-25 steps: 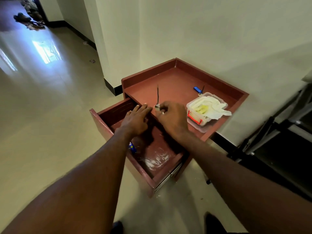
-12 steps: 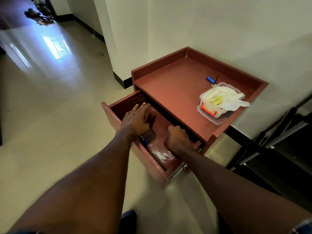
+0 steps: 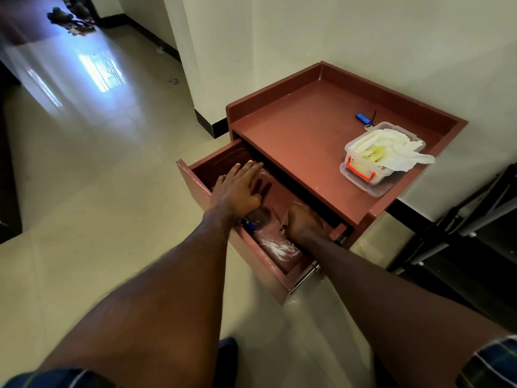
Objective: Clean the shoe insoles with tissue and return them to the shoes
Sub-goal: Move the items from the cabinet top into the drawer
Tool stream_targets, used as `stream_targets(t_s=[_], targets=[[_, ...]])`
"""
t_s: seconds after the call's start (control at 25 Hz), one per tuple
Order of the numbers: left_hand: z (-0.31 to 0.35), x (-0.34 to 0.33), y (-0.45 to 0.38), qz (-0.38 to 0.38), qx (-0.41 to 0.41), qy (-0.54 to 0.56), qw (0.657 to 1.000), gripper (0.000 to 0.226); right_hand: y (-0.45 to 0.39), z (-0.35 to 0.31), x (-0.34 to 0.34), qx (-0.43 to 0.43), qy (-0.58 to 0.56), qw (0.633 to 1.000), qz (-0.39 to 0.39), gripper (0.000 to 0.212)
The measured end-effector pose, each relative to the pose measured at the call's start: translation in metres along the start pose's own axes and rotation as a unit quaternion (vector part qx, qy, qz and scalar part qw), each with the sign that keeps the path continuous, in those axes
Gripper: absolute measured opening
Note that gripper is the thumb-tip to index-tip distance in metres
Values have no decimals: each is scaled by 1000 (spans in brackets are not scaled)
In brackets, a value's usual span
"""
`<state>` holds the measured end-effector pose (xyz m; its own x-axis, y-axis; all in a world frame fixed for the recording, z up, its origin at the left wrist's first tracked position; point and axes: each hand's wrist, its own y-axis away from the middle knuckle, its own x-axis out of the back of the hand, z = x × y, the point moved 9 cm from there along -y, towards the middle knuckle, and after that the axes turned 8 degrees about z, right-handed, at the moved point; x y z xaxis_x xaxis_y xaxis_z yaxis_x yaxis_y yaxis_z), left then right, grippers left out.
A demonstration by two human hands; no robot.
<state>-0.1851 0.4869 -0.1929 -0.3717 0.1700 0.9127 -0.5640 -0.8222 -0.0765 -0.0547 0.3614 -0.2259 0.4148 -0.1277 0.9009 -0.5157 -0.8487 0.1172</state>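
Reddish cabinet (image 3: pixel 296 130) against a pale wall, top rimmed on the left, far and right sides. Drawer (image 3: pixel 195 177) pulled out toward the near left, both hands inside it.

Left hand (image 3: pixel 237 191) over the far-left part of the drawer, palm down, fingers straight and spread, gripping nothing; touching the drawer floor or hovering above it, cannot tell. Small blue item (image 3: pixel 247 223) just beside the left wrist, partly hidden, too small to identify.

Right hand (image 3: pixel 303 222) deeper in the drawer, to the right, under the edge of the cabinet top. Knuckles up, fingers curled downward and hidden from view; holding something or not, cannot tell. White powdery smear (image 3: pixel 275 247) on the drawer floor near the right wrist.

On the cabinet top, at the near right: clear box (image 3: pixel 361 177) with an orange clasp, standing on its lid. Tissue (image 3: pixel 402 152) stuffed inside, one sheet spilling over the right rim; something yellow among it. Just beyond the box, a blue stick (image 3: pixel 362 117) with a dark cord.

Glossy tiled floor (image 3: pixel 84 191) on the left, with window glare. Shoes (image 3: pixel 71 16) far off at the top left, heaped and blurred, well apart from the cabinet; insoles not distinguishable. Dark metal frame (image 3: pixel 475 219) at the right.
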Motion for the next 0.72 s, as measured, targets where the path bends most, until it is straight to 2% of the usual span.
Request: stream_targets(t_s=[0.12, 0.24, 0.32, 0.36, 0.44, 0.48, 0.52, 0.6, 0.68, 0.72], targets=[[10, 10, 0, 18, -8, 31, 999, 91, 4, -1, 12, -12, 1, 1000, 5, 14], [30, 29, -6, 80, -38, 45, 995, 83, 4, -14, 37, 16, 2, 999, 33, 9], [49, 41, -16, 107, -59, 53, 991, 75, 2, -21, 59, -2, -86, 994, 59, 18], [60, 43, -26, 104, -66, 53, 991, 73, 0, -22, 67, -47, -185, 979, 66, 18], [81, 43, -48, 68, -73, 32, 994, 71, -3, -23, 86, -145, -406, 900, 64, 16], [89, 41, -60, 40, -69, 26, 996, 70, -9, -21, 104, -161, -460, 868, 95, 18], [94, 37, -71, 11, -62, 22, 998, 67, -17, -16, 130, -156, -469, 858, 143, 19], [97, 28, -84, -24, -43, 16, 999, 67, -31, -4, 193, -132, -410, 866, 255, 15], [99, 12, -85, -59, -47, -8, 997, 69, -52, 11, 247, -97, -290, 888, 344, 19], [99, 1, -82, -74, -50, -25, 996, 69, -67, 16, 263, -78, -215, 908, 350, 20]])
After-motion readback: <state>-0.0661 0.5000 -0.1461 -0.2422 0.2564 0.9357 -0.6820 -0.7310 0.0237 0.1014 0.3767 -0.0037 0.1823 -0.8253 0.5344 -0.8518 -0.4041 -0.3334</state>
